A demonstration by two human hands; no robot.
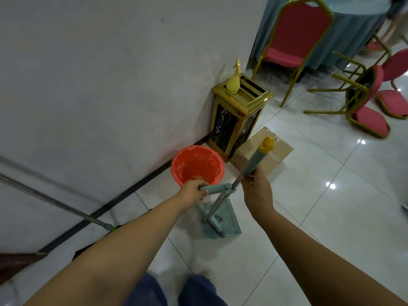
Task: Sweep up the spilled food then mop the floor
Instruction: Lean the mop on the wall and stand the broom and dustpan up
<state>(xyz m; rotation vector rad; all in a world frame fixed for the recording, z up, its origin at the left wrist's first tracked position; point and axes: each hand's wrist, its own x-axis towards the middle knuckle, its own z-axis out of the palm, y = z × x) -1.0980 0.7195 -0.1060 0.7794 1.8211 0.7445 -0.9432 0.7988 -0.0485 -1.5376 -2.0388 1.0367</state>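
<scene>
Left hand [194,191] clenched on dustpan [229,217] handle | right hand [258,192] wrapped round broom [257,160] | risk: dustpan tipped short of bin [197,165], scraps respilled on floor [331,206]

Mop handle [44,196] (steel) is cut off at left.

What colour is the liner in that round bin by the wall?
Orange-red; the liner shows best in the head view.

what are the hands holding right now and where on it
The left hand grips the dustpan by its teal top grip; right hand holds the broom handle near its yellow-capped top.
</scene>
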